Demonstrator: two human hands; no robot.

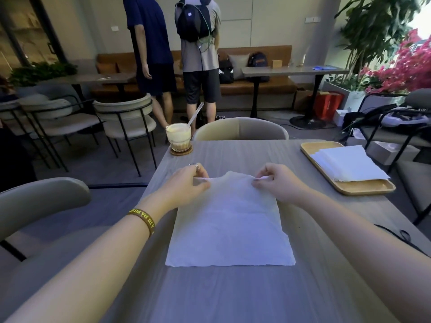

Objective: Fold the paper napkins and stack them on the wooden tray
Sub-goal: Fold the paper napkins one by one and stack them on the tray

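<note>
A white paper napkin lies spread on the grey table in front of me, its near edge flat. My left hand pinches its far left corner and my right hand pinches its far right corner; that far edge is lifted a little off the table. At the table's right side sits a wooden tray with a stack of folded white napkins on it.
A glass drink with a straw stands on a coaster at the table's far left corner. A chair back is across the table. Two people stand beyond it, facing away. A black cable lies by the right edge.
</note>
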